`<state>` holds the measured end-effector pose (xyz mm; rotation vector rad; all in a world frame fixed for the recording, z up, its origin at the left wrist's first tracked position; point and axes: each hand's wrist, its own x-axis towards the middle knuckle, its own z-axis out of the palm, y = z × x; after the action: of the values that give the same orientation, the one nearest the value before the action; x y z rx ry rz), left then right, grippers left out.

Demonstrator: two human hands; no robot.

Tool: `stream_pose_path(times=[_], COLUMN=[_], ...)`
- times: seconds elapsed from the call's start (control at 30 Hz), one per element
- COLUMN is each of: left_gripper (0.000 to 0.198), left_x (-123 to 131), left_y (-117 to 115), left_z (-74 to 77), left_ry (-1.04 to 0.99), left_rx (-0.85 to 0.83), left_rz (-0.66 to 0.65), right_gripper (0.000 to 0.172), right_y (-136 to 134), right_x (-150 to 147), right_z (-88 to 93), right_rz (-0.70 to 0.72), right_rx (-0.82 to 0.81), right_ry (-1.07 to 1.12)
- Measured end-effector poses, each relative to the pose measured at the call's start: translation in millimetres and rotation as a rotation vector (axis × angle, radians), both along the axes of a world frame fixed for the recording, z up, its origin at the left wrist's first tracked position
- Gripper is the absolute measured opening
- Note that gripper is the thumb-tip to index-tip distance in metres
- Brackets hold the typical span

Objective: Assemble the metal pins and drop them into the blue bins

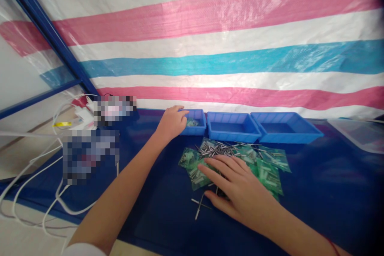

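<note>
My left hand (pixel 173 123) is at the left blue bin (pixel 200 130), its fingers apart over the bin's left side. Small pieces in clear greenish plastic (pixel 192 122) show inside that bin. My right hand (pixel 237 184) lies spread over a pile of loose thin metal rods (pixel 214 149) and green plastic bags (pixel 267 174). Those bags hold more small rod-like pieces. Just left of the right thumb, a few loose rods (pixel 198 208) lie crossed on the blue tabletop (pixel 162 216). The right palm hides part of the pile.
A middle blue bin (pixel 234 133) and a right blue bin (pixel 288 134) continue the row at the back. Beyond them hangs a striped plastic sheet (pixel 210 64). White cables (pixel 30 164) run along the left. A clear plastic lid or tray (pixel 357 134) sits far right.
</note>
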<state>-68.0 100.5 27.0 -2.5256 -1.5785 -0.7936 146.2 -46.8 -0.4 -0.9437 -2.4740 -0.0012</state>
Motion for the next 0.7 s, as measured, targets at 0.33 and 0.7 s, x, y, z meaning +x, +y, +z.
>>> stream_pose_path(times=[0.33,0.7], left_gripper=[0.027,0.080], left_x=[21,17], left_y=[-119,-169], left_z=[4.9,-51.2], left_ry=[-0.194,0.099], left_rx=[-0.138,-0.239], left_rz=[-0.152,-0.002], right_gripper=[0.018,0.019], right_y=[13,29], right_x=[-16,-1], right_z=[2.6,12.1], right_rz=[-0.036,-0.174], right_rx=[0.082,0.075], right_ry=[-0.117,0.218])
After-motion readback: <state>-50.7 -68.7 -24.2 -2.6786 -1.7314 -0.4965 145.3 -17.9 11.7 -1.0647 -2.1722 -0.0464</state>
